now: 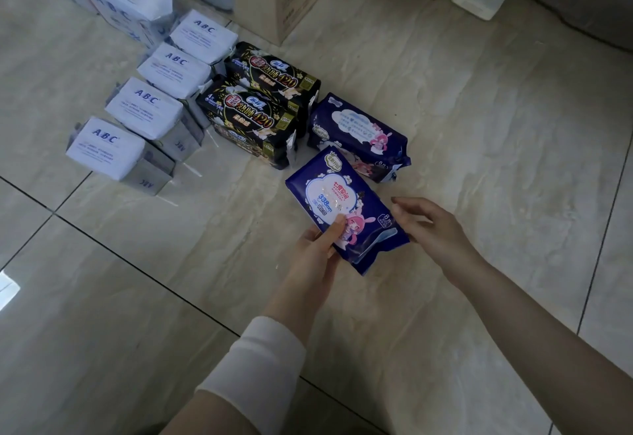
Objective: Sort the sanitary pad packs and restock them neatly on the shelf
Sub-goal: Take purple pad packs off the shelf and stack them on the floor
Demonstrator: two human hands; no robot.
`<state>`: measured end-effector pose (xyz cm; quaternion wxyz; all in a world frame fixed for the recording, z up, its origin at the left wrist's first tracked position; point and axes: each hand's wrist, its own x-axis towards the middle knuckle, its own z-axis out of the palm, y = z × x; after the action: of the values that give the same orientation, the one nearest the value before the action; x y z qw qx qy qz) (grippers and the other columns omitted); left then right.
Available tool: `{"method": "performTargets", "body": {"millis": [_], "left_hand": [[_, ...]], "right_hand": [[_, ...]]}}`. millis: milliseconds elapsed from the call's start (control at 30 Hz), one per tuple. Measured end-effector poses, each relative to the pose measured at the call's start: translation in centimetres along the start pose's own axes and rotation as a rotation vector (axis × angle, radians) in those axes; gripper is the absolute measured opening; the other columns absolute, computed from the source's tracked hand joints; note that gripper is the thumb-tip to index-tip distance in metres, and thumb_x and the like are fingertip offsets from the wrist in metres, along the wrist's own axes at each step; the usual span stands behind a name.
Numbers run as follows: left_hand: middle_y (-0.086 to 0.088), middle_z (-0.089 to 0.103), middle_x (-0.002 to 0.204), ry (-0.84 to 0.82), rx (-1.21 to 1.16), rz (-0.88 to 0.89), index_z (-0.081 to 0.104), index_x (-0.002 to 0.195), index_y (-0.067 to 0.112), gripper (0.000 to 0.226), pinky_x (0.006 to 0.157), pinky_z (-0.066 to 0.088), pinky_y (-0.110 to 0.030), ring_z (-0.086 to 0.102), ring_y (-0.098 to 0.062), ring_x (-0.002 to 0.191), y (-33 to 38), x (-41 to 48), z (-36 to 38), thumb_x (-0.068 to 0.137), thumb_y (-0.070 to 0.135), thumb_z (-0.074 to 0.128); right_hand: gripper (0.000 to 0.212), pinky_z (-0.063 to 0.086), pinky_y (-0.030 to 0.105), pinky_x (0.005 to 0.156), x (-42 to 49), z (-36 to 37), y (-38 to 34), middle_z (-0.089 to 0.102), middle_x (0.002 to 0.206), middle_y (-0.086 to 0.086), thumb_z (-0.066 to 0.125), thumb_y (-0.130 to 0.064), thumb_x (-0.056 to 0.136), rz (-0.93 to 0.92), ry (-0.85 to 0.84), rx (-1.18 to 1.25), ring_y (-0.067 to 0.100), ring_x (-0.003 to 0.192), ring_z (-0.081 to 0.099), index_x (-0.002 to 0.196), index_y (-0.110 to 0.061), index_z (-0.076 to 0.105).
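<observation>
Blue pad pack point(346, 208), centre frame, pinched by left hand point(315, 256); right hand point(431, 225) relaxed at its right edge. Mid-sorting, seemingly; next needs laying beside matching blue pack point(359, 133) above.
</observation>
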<state>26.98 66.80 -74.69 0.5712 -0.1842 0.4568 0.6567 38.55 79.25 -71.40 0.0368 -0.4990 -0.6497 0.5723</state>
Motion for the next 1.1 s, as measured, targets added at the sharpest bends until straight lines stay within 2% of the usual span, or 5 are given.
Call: {"method": "performTargets", "body": {"millis": [167, 300, 600, 767, 1100], "left_hand": [[-0.012, 0.065, 0.118, -0.034, 0.011, 0.023, 0.051, 0.126, 0.003, 0.043, 0.090, 0.052, -0.038, 0.062, -0.027, 0.109, -0.1, -0.2, 0.4, 0.086, 0.015, 0.061], [-0.009, 0.065, 0.118, -0.038, 0.022, 0.021, 0.051, 0.126, 0.006, 0.043, 0.086, 0.055, -0.034, 0.063, -0.024, 0.107, 0.1, -0.3, 0.5, 0.086, 0.016, 0.062], [-0.006, 0.071, 0.103, -0.073, 0.065, 0.003, 0.057, 0.115, 0.007, 0.030, 0.083, 0.056, -0.032, 0.069, -0.017, 0.090, 0.8, 0.0, 0.4, 0.087, 0.019, 0.060], [-0.008, 0.067, 0.113, 0.023, 0.123, 0.081, 0.057, 0.121, 0.009, 0.058, 0.081, 0.055, -0.028, 0.066, -0.019, 0.098, 3.1, 1.1, -0.5, 0.075, 0.043, 0.060], [-0.013, 0.064, 0.116, 0.073, 0.052, 0.108, 0.052, 0.116, -0.004, 0.033, 0.074, 0.058, -0.029, 0.065, -0.020, 0.095, 4.1, 2.4, -1.2, 0.093, 0.020, 0.053]], "right_hand": [[0.028, 0.055, 0.019, 0.068, -0.3, 0.2, -0.5, 0.066, 0.105, -0.005, 0.069, -0.032, 0.077, -0.004, -0.055, 0.083, 0.007, 0.093, 0.064, 0.104, -0.030, 0.061], [0.030, 0.054, 0.015, 0.062, -0.2, 0.2, -0.7, 0.066, 0.106, -0.003, 0.071, -0.027, 0.079, -0.013, -0.020, 0.102, 0.008, 0.093, 0.065, 0.108, -0.027, 0.061], [0.028, 0.052, 0.015, 0.058, 0.4, -0.1, -1.1, 0.068, 0.100, -0.001, 0.069, -0.018, 0.080, -0.004, -0.026, 0.192, 0.007, 0.080, 0.068, 0.108, -0.020, 0.064], [0.022, 0.054, 0.018, 0.061, 0.8, -0.9, -0.8, 0.070, 0.096, -0.003, 0.067, -0.012, 0.082, -0.004, -0.084, 0.233, 0.008, 0.079, 0.068, 0.100, -0.025, 0.066], [0.028, 0.057, 0.025, 0.072, 1.9, 0.3, -0.8, 0.068, 0.102, -0.001, 0.077, -0.013, 0.071, -0.092, 0.027, 0.182, 0.014, 0.091, 0.065, 0.094, -0.027, 0.067]]}}
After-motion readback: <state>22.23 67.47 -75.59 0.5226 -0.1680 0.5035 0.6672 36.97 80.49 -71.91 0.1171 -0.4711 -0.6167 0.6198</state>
